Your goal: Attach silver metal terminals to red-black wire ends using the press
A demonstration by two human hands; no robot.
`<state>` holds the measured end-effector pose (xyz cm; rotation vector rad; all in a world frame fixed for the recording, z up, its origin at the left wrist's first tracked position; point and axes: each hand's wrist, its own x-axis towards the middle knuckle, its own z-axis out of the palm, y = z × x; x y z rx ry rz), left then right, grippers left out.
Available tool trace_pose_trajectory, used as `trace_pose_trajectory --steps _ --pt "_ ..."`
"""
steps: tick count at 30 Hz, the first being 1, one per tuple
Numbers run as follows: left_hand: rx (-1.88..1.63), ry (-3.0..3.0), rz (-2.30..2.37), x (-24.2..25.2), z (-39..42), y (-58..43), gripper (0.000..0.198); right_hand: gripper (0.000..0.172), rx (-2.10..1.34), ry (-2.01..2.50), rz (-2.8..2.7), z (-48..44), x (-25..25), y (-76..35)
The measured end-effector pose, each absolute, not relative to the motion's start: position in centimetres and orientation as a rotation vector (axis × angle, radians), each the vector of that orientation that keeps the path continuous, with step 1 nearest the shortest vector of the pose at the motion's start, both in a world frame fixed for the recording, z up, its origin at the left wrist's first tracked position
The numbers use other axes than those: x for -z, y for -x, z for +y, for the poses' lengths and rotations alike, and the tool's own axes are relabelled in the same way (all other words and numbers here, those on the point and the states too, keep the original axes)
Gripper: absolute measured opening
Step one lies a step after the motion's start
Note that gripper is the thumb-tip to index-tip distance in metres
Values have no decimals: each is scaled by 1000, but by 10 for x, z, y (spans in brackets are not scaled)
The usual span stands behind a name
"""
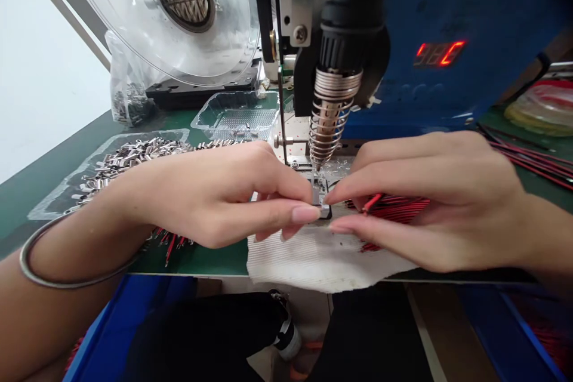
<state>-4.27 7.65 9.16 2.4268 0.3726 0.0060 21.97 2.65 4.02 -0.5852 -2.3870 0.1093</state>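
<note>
My left hand (250, 197) is closed in a pinch at the small metal fixture (322, 209) under the soldering tip (319, 158). What lies between its thumb and forefinger is too small and covered to make out. Across from it, my right hand (430, 197) has its thumb and forefinger apart, fingertips close to the same fixture. Red and black wires (398, 212) show through the gap between that thumb and forefinger, over a white ribbed cloth (308, 259). The other right fingers are partly hidden. Above both hands is the coiled spring (329, 116) of the soldering head.
A clear tray (111, 161) of small metal sleeves stands left, another clear tray (239, 116) behind it. More wires (170, 242) lie beneath my left forearm. A blue machine (447, 6) with a lit display rises behind. Further wires (537, 158) lie right; a large reel (224, 24) stands back left.
</note>
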Motion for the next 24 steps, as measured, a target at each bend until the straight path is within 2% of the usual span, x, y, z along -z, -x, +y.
trace_pose_trajectory --steps 6,18,24 --pt "11 -2363 298 -85 74 35 32 22 1 468 -2496 28 -34 -218" --pt "-57 -2408 226 -81 68 34 31 17 -171 426 -2515 24 -38 -220" --pt "-252 -2589 220 -75 67 36 30 28 -200 489 -2596 22 -44 -222"
